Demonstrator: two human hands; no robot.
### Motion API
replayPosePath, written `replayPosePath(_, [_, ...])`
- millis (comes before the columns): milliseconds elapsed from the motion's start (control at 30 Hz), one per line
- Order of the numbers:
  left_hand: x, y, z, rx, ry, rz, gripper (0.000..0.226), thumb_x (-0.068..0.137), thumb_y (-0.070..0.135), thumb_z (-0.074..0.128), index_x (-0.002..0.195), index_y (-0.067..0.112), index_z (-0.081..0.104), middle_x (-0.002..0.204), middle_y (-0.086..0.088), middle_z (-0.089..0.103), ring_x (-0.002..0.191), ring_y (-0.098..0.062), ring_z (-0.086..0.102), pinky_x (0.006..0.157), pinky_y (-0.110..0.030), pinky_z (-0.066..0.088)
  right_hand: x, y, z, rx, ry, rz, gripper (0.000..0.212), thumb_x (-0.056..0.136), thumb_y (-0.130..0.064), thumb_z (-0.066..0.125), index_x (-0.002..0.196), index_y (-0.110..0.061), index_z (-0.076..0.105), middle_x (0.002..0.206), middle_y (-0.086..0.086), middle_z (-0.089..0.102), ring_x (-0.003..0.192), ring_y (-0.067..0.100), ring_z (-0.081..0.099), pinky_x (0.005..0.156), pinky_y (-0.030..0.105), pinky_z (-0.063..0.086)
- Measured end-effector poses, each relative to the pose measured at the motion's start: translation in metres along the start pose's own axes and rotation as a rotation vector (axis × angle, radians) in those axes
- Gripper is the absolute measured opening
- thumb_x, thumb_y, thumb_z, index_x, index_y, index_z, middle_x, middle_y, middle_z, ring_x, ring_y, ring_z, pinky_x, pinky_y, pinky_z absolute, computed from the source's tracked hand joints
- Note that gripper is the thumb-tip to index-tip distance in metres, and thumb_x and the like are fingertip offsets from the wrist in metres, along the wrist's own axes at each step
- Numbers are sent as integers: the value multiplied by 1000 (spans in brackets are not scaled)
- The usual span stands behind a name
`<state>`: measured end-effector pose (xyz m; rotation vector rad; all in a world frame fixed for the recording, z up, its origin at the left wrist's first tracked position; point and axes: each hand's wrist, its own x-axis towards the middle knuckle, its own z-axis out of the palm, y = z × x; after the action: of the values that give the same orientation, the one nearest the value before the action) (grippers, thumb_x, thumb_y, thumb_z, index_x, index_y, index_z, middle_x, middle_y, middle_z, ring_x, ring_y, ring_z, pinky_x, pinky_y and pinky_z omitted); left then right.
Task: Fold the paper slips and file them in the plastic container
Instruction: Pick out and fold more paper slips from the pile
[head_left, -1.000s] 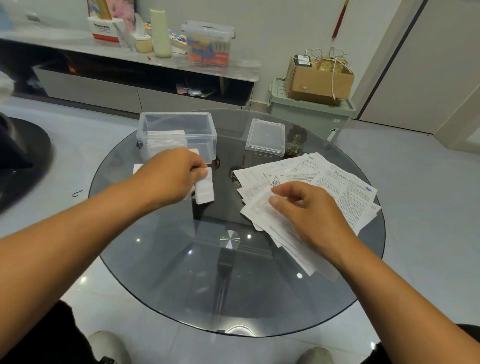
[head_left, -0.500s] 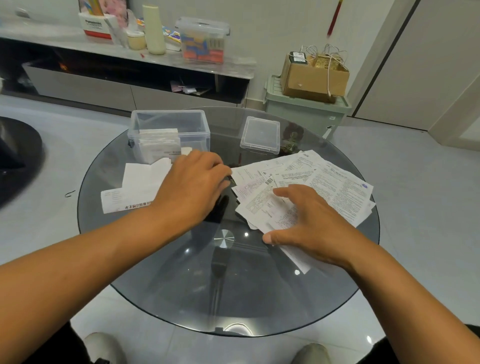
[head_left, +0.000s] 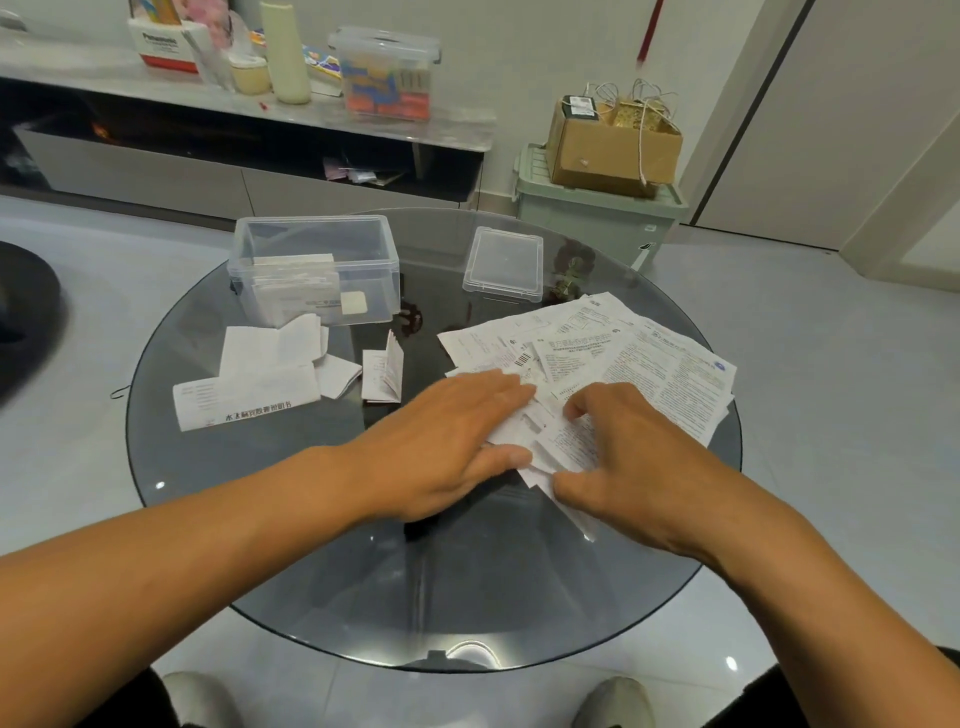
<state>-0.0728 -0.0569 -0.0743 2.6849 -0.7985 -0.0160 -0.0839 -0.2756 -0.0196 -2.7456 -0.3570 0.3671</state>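
Two hands on slips, one container

Light: soft, even indoor light from above; the room is moderately bright.
Glare: small bright spots of ceiling lamps reflect on the dark glass table, with a larger gleam at its near rim.
Shadows: faint and diffuse; a soft dark patch lies under the left hand.
Focus: the papers are fairly sharp, their small print unreadable; the shelf is softer.
Distortion: wide-angle bending curves the door edges and stretches the forearms at the corners.
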Motion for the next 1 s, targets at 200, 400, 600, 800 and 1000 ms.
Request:
replayPosePath(200, [-2, -15, -9, 18, -38, -234, 82, 90, 75, 9, 162, 35, 11, 170, 4, 10, 156, -13, 4, 127, -41, 0, -2, 2, -7, -12, -13, 10, 34, 84, -48, 76, 102, -34, 50, 123, -9, 48, 99, 15, 54, 83, 35, 55])
replayPosePath(400, [-1, -17, -11, -71, 67, -151, 70, 98, 64, 42, 160, 38, 21, 169, 9, 14, 155, -10, 5, 124, -31, 3, -4, -1, -9, -29, -62, -22, 36, 90, -50, 70, 116, -36, 51, 133, -9, 47, 106, 16, 52, 88, 32, 53])
replayPosePath(600, [7, -7, -9, -67, 26, 87, 42, 105, 35, 53, 146, 30, 54, 158, 12, 40, 150, -3, 23, 125, -24, 10, -6, -3, -9, -112, -95, -39, 53, 88, -45, 72, 130, -35, 41, 128, -8, 45, 102, 15, 52, 87, 33, 53])
replayPosePath(800, [5, -2, -12, -93, 43, 63, 34, 102, 35, 57, 135, 29, 64, 145, 12, 56, 132, -4, 47, 112, -25, 36, 2, 2, -6, -132, 0, -63, 11, 94, -37, 63, 99, -30, 56, 112, -8, 56, 90, 14, 55, 83, 36, 53])
replayPosePath(1000, [-2, 2, -16, -240, 101, 12, 72, 87, 52, 74, 149, 41, 41, 150, 22, 43, 138, 7, 35, 115, -20, 31, 1, 4, -13, 81, 20, -106, 19, 97, -47, 63, 86, -32, 67, 94, -13, 67, 88, 8, 59, 76, 33, 49])
